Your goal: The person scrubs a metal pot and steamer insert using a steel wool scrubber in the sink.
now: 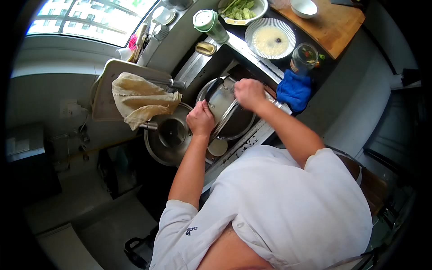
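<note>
Over the sink (198, 74), a shiny steel pot (221, 100) with a black loop handle (214, 89) is tilted on its side. My left hand (201, 119) is closed on its near left edge, just below the handle. Closed fingers of my right hand (250, 94) are at the pot's far right side; what they hold, if anything, is hidden. A wide steel basin (155, 146) is beside my left hand. Beneath the pot, a round metal rim shows in part.
A beige cloth (139, 96) drapes over the faucet at left. Behind the sink are a green-lidded cup (210, 24) and a ridged plate (252, 28) of pale, cloudy contents. A glass jar (304, 57) and blue cloth (294, 90) lie right, near a cutting board (335, 27).
</note>
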`<state>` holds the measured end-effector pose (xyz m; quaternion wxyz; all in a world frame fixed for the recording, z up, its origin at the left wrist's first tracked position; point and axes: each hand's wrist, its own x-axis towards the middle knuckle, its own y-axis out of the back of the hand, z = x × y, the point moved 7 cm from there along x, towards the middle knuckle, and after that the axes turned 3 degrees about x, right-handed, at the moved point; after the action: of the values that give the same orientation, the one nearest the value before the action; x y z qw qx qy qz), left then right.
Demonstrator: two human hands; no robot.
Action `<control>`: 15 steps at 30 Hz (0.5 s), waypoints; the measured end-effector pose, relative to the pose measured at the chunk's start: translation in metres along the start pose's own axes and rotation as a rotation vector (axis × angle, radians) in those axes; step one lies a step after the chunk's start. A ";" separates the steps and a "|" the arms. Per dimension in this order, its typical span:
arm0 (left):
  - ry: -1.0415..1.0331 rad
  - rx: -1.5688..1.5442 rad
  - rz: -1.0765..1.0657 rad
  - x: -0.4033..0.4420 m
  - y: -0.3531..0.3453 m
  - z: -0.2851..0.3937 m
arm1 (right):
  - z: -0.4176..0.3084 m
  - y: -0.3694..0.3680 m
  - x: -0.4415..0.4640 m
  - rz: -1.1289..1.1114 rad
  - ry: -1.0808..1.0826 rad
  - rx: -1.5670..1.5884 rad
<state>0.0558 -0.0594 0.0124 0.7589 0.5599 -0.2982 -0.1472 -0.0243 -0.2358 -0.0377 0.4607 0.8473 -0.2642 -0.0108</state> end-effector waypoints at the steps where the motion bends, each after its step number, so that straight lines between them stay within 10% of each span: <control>1: 0.000 -0.002 0.013 0.002 0.000 0.000 | -0.028 0.010 -0.004 -0.035 0.103 -0.033; 5: 0.015 0.041 -0.040 0.003 -0.002 0.002 | -0.099 0.013 -0.035 -0.053 0.355 0.072; 11: 0.016 0.015 -0.011 -0.001 -0.002 -0.001 | 0.005 0.007 0.002 -0.037 -0.037 0.058; 15: 0.006 0.007 0.001 0.002 -0.002 0.001 | -0.090 0.016 -0.031 0.055 0.385 0.029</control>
<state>0.0570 -0.0625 0.0113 0.7579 0.5629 -0.2967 -0.1437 -0.0350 -0.1591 0.0195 0.4904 0.8327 -0.1945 0.1679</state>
